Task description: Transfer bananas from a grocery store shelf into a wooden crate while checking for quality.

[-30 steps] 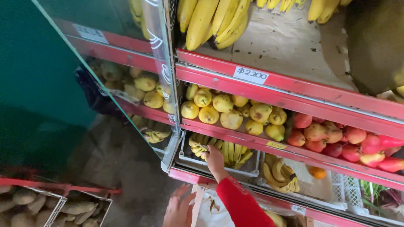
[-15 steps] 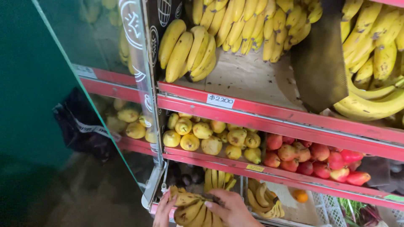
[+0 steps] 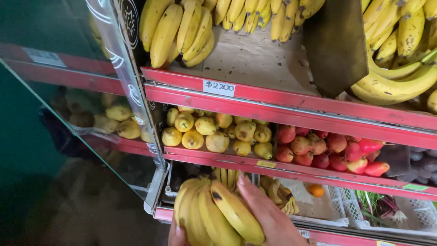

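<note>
Bananas (image 3: 214,214), one bunch with about five showing, sit at the bottom of the view in front of the lowest shelf, held in both hands. Only the fingertips of the left hand (image 3: 176,233) show, curled under the bunch's lower left edge; how the rest of that hand sits cannot be told. The right hand (image 3: 266,214) lies flat along the bunch's right side, fingers pressed together and pointing up toward the shelves.

Behind the bunch, a crate (image 3: 346,205) on the lowest shelf holds two more small bunches of bananas (image 3: 277,193) and one orange fruit (image 3: 316,190). The middle shelf (image 3: 291,173), edged in red, carries about a dozen yellow pears (image 3: 217,132) on the left and about a dozen red fruits (image 3: 327,148) on the right, the two heaps just beside each other. On the top shelf lie two heaps of big bananas: one at the left (image 3: 182,32) and one at the right (image 3: 400,50), with a brown cardboard sheet (image 3: 334,43) standing between them. One white price tag (image 3: 219,88) sits on the top shelf's red rail. A glass panel (image 3: 82,118) stands to the left.
</note>
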